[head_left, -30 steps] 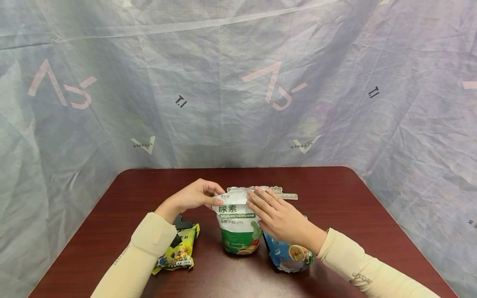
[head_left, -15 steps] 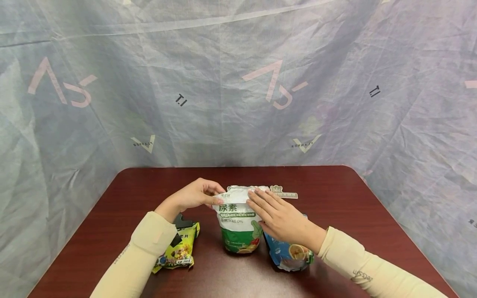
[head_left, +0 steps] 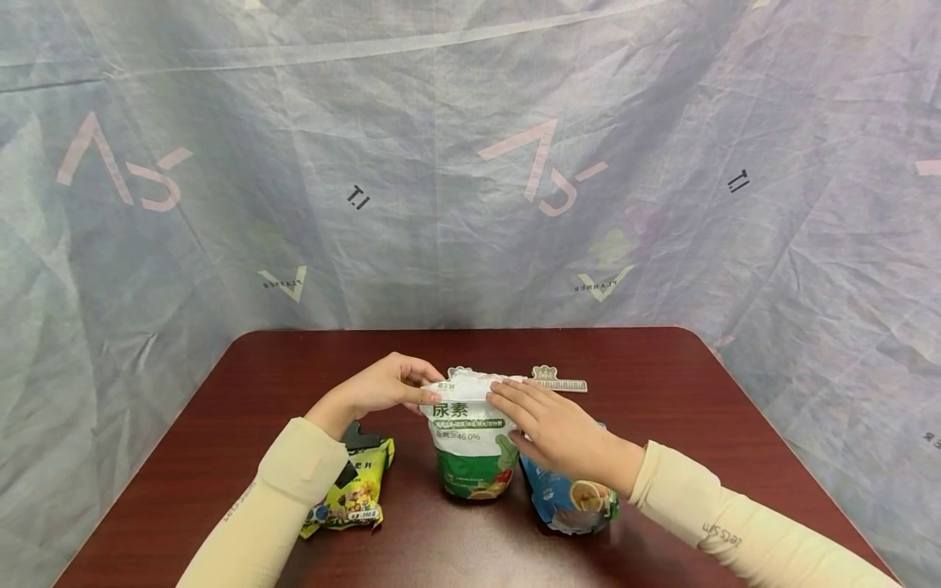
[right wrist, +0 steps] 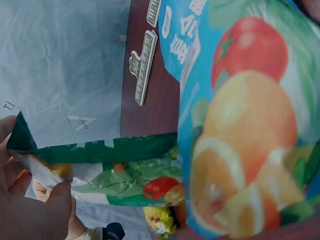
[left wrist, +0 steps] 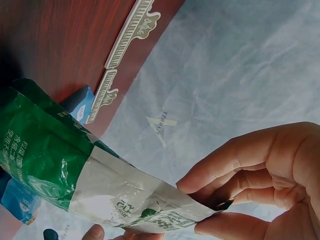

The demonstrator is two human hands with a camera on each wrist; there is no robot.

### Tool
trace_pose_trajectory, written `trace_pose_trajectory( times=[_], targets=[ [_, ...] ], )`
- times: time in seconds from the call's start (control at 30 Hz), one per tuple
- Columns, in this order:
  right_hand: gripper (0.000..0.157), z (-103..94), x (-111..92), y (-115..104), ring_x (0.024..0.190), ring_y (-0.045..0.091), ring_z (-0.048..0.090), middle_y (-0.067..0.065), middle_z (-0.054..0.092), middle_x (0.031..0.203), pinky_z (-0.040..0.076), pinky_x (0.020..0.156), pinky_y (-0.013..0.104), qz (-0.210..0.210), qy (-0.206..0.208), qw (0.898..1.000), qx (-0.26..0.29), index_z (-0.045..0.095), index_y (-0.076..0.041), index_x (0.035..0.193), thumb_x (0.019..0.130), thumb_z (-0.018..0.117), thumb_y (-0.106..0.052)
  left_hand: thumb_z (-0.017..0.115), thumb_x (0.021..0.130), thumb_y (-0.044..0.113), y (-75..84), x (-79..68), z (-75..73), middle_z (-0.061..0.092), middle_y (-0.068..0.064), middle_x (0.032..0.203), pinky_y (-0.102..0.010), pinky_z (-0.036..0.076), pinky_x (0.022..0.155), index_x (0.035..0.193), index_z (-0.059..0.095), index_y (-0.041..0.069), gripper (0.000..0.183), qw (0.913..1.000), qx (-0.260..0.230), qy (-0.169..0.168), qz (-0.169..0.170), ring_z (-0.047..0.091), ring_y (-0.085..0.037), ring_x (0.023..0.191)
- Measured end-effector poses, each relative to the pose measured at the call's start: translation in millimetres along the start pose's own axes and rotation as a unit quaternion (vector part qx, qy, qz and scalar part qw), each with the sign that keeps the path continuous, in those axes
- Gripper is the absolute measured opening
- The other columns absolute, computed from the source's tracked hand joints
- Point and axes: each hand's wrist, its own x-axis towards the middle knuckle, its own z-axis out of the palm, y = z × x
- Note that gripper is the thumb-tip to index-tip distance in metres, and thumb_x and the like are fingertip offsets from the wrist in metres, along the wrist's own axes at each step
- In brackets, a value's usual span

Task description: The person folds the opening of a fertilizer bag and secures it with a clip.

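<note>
A white and green plastic bag of urea stands upright mid-table, vegetables printed on its front. My left hand pinches its upper left corner between thumb and fingers; the left wrist view shows the fingertips on that corner of the bag. At the upper right, my right hand lies with fingers over the front of the bag's top. In the right wrist view, the thumb and fingers of this hand hold the bag's top edge from both sides.
A blue bag with printed oranges stands right of the urea bag, partly behind my right hand. Left of it lies a yellow packet, partly covered by a black device at my left wrist. Pale ridged strips with shaped tabs lie behind.
My right fingers have drawn closer together and moved slightly down at the top edge. The bag's upper right edge sits lower, showing more of the pale strip. The left hand keeps its place.
</note>
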Motion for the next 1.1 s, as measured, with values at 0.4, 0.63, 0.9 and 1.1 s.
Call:
trace_pose_trajectory(
  times=[0.4,0.63,0.9,1.1],
  targets=[
    [0.051,-13.0,6.8,1.7,0.112,0.023,0.053,0.011,0.056,0.122,0.045,0.089,0.038,0.035,-0.011,0.996,0.086,0.051,-0.002,0.127,0.08,0.069,-0.01,0.067,0.083,0.008,-3.2,0.3,0.0,0.067,-0.01,0.092,-0.039,0.054,0.067,0.106,0.063,-0.006,0.027,0.9999,-0.003,-0.002,-0.01,0.064,-0.02,0.08],
    [0.043,-20.9,12.0,6.1,0.104,0.014,0.057,0.003,0.059,0.116,0.049,0.081,0.029,0.068,-0.051,0.983,0.163,0.054,-0.007,0.126,0.084,0.065,-0.007,0.067,0.083,0.009,-4.7,-0.3,0.0,0.067,-0.01,0.091,-0.042,0.053,0.068,0.106,0.063,-0.005,0.027,0.9997,-0.004,0.0,-0.022,0.065,-0.021,0.079],
    [0.039,-24.1,15.9,14.8,0.102,0.009,0.058,0.001,0.06,0.118,0.049,0.077,0.025,0.09,-0.093,0.962,0.241,0.056,-0.009,0.124,0.086,0.062,-0.004,0.066,0.084,0.008,-5.7,-0.9,0.6,0.067,-0.011,0.093,-0.043,0.053,0.069,0.109,0.062,-0.006,0.029,0.9994,-0.019,-0.002,-0.028,0.065,-0.021,0.08],
    [0.037,-23.5,17.5,21.2,0.101,0.009,0.058,0.001,0.06,0.117,0.049,0.08,0.026,0.082,-0.093,0.953,0.278,0.058,-0.008,0.121,0.085,0.062,-0.002,0.064,0.085,0.007,-5.3,-1.8,-0.1,0.067,-0.011,0.094,-0.044,0.053,0.07,0.111,0.06,-0.007,0.03,0.9992,-0.025,-0.003,-0.031,0.065,-0.021,0.081]
  ],
)
